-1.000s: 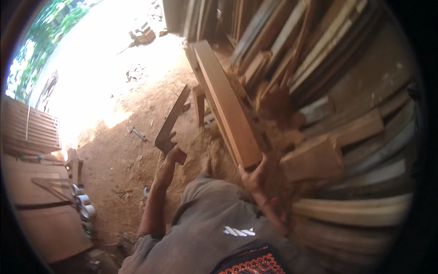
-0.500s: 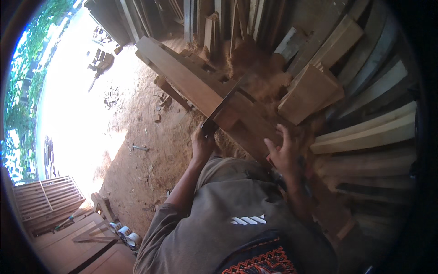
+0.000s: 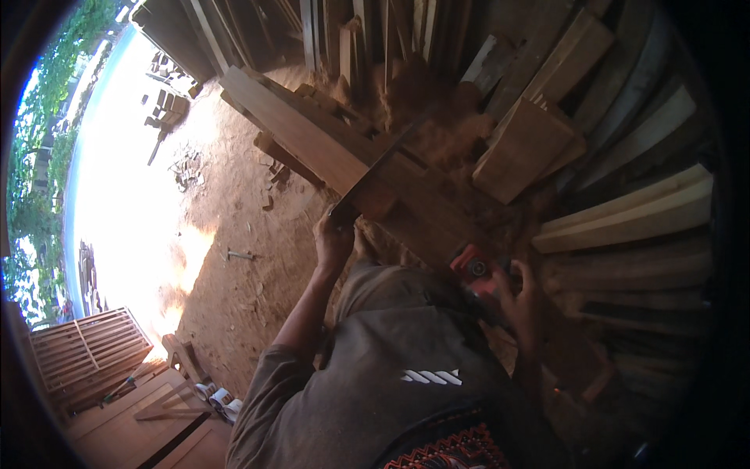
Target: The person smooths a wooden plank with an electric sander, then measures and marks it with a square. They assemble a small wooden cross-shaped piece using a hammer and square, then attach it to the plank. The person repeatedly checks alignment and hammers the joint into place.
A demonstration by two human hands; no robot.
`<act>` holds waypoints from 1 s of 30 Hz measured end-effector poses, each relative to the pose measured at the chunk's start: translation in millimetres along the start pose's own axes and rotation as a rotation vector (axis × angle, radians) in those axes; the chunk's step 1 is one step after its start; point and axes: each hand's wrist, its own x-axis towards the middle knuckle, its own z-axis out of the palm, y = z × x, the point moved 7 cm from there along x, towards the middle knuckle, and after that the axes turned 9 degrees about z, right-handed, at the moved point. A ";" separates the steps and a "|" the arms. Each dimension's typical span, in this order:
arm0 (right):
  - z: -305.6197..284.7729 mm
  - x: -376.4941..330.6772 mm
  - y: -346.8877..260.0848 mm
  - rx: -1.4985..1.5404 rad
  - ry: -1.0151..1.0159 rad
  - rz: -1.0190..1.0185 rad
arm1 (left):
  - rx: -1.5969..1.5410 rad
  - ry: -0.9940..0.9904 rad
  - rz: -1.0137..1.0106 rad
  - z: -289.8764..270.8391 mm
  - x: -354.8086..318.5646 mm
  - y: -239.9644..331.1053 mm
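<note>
My left hand (image 3: 334, 241) is closed on the near end of a dark, thin-bladed tool that looks like a try square (image 3: 373, 176). Its blade lies across the upper face of a long wooden beam (image 3: 301, 129), which runs from far left toward my lap. By the beam's near end, at my right side, is a red and black power tool (image 3: 475, 270) with a round part facing up. My right hand (image 3: 522, 301) has its fingers bent against this tool; its grip is partly in shadow.
Wooden supports (image 3: 283, 160) hold the beam over a sawdust-covered floor. Boards (image 3: 625, 215) and thick offcuts (image 3: 527, 148) crowd the right and far side. A hammer-like tool (image 3: 238, 255) lies on the floor at left. Slatted panels (image 3: 90, 348) and white cups (image 3: 223, 400) are at lower left.
My right hand has come down off the beam's near end, its spread fingers now bent at the red power tool, which shows more fully. My left hand stays on the try square.
</note>
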 end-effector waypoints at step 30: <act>20.5 -17.7 77.7 -0.452 0.012 -0.057 | 0.126 0.225 -0.058 -192.2 348.3 -254.9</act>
